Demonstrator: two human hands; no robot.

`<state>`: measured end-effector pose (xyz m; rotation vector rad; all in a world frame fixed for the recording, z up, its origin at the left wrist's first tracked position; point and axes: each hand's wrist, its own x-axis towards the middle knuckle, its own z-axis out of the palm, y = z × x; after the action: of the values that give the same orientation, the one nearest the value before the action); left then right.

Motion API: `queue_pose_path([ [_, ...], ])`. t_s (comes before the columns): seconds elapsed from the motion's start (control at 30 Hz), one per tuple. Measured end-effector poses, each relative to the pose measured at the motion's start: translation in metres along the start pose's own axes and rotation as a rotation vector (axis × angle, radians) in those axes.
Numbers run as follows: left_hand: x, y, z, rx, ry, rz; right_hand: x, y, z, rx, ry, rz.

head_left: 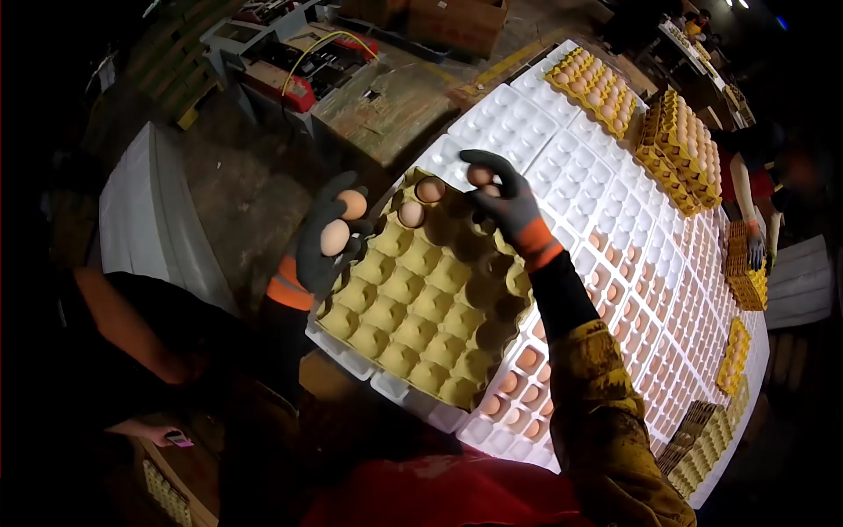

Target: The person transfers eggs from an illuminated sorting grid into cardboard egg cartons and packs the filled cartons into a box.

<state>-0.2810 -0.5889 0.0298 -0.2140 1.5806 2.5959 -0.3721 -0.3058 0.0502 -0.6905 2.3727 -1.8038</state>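
Note:
My left hand (320, 241), in a dark glove with an orange cuff, is closed around two brown eggs (335, 237) beside the left edge of a yellow egg tray (408, 303). Over the tray's far right corner, my right hand (502, 198), gloved the same way, grips brown eggs (480, 176) between thumb and fingers; at least two show. Two more eggs (411, 213) sit in cups at the tray's far end, and the other visible cups hold none. Part of the tray's right side lies in shadow under my right arm.
White moulded trays (562, 158) cover the long table, many cups filled with eggs (527, 358). Stacked egg trays (680, 149) stand along its far side, near a co-worker's gloved hand (755, 246). A machine (299, 79) stands ahead left; another person's arm (132, 325) is at left.

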Motion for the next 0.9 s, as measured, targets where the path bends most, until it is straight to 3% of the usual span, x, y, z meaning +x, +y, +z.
queue_pose_path([
  [0.07,0.028,-0.01,-0.018,0.412,-0.063,0.056,0.024,0.002,0.013,-0.788,-0.141,-0.295],
  [0.1,0.031,-0.02,-0.015,0.661,-0.084,0.237,0.033,0.004,0.022,-1.069,-0.292,-0.3],
  [0.17,0.037,-0.026,0.003,1.179,-0.078,0.608,0.04,0.007,0.031,-1.127,-0.37,-0.35],
  [0.27,0.036,-0.022,0.03,1.78,-0.046,0.603,0.032,0.004,0.02,-0.915,-0.165,-0.274],
  [0.37,0.053,-0.013,0.066,2.142,-0.274,0.187,-0.004,0.003,-0.003,-0.414,0.152,-0.162],
  [0.43,0.058,-0.025,0.065,2.252,-0.216,0.219,-0.047,-0.015,-0.029,0.237,0.106,0.363],
  [0.5,0.065,-0.041,0.037,2.084,-0.187,0.491,-0.099,-0.02,-0.048,0.416,0.145,0.375],
  [0.6,0.068,-0.042,0.004,1.429,-0.15,0.646,-0.189,-0.025,-0.075,0.476,0.213,0.497],
  [0.63,0.069,-0.056,0.001,0.803,-0.13,0.681,-0.22,-0.035,-0.077,0.518,0.315,0.523],
  [0.73,-0.011,-0.015,0.055,1.09,-0.261,0.553,-0.32,-0.041,-0.095,0.431,0.474,0.719],
  [0.83,-0.093,-0.015,0.127,1.077,-0.678,0.568,-0.41,-0.051,-0.098,0.29,0.523,0.929],
  [0.87,-0.119,-0.033,0.147,1.005,-0.777,0.495,-0.437,-0.056,-0.09,0.177,0.496,0.933],
  [0.9,-0.147,-0.052,0.164,0.934,-0.836,0.4,-0.464,-0.051,-0.077,-0.209,0.445,0.655],
])
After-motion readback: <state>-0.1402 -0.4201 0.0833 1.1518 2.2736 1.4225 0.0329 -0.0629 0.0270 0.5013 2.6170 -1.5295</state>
